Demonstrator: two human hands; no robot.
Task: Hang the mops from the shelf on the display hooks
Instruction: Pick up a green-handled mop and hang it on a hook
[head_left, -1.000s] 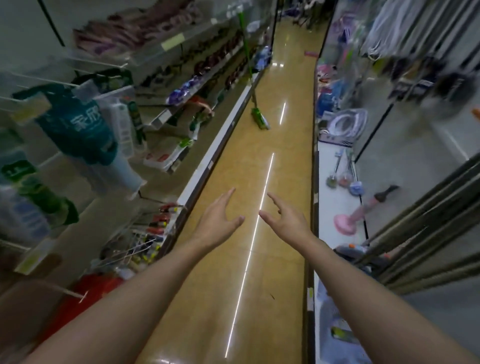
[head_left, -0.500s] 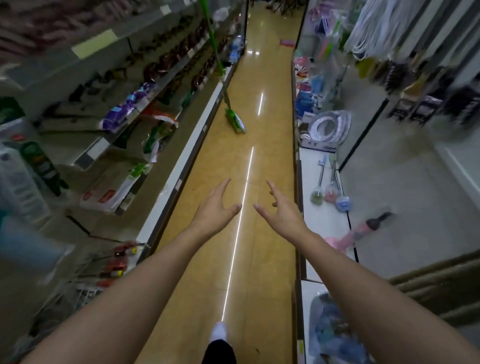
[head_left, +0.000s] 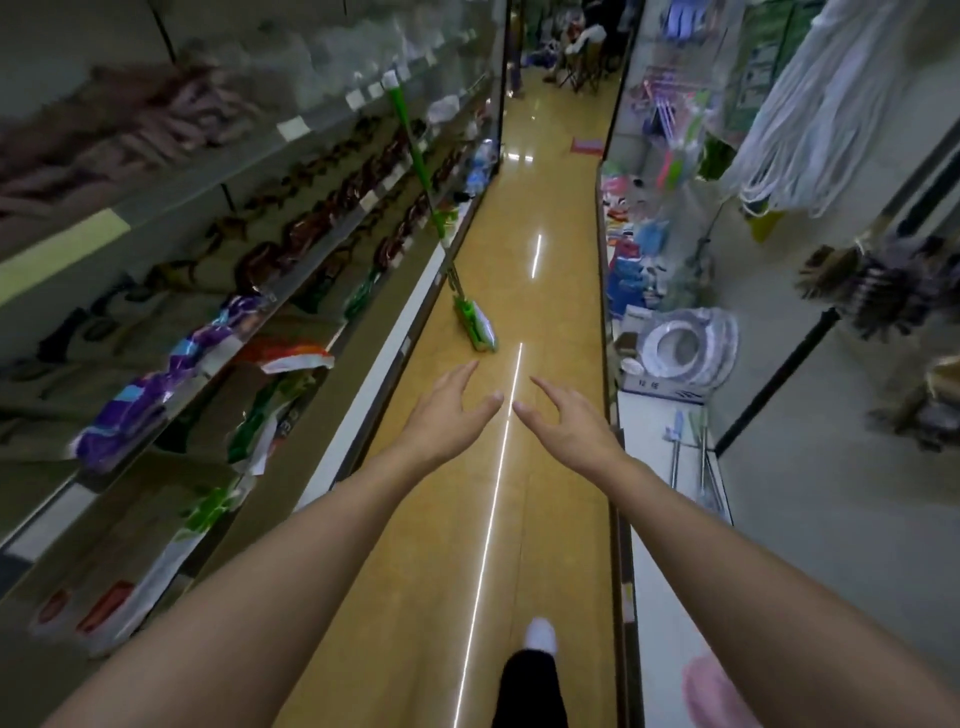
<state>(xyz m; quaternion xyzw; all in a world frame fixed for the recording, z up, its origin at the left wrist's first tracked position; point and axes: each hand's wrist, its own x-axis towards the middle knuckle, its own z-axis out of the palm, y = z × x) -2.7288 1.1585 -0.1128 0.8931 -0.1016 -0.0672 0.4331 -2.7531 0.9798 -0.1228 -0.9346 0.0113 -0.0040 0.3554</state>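
Observation:
A green flat mop (head_left: 475, 325) stands in the aisle ahead, its long green handle (head_left: 415, 156) leaning against the left shelving, its head on the yellow floor. My left hand (head_left: 449, 410) and my right hand (head_left: 569, 421) are stretched out in front of me, side by side, fingers apart and empty. Both hover a short way in front of the mop's head and touch nothing. White string mop heads (head_left: 810, 119) hang at the upper right.
Shelves of packaged goods (head_left: 208, 332) line the left. On the right, a white low shelf (head_left: 654, 415) carries a boxed toilet seat (head_left: 685, 348) and small brushes. Dark brushes (head_left: 872, 286) hang far right. My foot (head_left: 540, 636) is on the floor below.
I have walked forward along the aisle, so the green mop is nearer. Both hands stay outstretched and empty, now closer together.

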